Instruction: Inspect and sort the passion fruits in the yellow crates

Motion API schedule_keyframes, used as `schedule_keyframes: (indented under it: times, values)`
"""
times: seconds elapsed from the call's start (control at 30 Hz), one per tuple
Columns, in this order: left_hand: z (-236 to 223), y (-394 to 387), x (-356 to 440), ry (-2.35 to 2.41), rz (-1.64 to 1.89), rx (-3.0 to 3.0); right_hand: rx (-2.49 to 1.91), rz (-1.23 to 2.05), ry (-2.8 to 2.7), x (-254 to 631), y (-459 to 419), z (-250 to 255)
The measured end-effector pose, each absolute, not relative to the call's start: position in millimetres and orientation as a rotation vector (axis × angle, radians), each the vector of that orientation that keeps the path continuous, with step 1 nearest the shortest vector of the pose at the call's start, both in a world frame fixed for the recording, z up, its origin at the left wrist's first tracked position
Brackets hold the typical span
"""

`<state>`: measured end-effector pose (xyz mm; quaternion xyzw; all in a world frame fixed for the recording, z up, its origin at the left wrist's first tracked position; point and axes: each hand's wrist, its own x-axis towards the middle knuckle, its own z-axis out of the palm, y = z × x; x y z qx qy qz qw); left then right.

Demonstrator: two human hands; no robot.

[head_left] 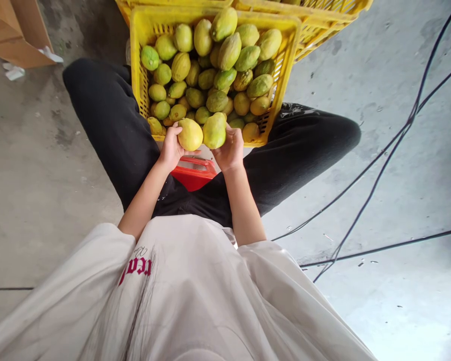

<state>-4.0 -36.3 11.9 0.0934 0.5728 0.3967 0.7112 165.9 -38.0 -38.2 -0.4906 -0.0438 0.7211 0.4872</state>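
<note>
My left hand is closed around the side of a smooth yellow lemon-like fruit. In my right hand is a greener, slightly pear-shaped lemon-like fruit, gripped from its right side and below. The two fruits are held side by side, almost touching, over the near rim of a yellow plastic crate. Inside that crate lie many green and yellow oval fruits, piled higher toward the far side. Some of their skins look ribbed or have brown marks.
Below my hands, a red plastic object shows between my legs. More yellow crates stand beyond the fruit crate. At the upper left is an open cardboard box. Black cables cross the concrete floor on the right.
</note>
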Motion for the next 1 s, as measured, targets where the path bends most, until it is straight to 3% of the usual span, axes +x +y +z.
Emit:
schedule_keyframes:
  times: [0.47, 1.0]
  values:
    - [10, -44, 2, 1.331, 0.740, 0.378, -1.261, 1.847, 0.007, 157, -39, -11]
    - [0, -43, -6, 1.352, 0.751, 0.433, -1.136, 1.842, -0.050, 158, -40, -34]
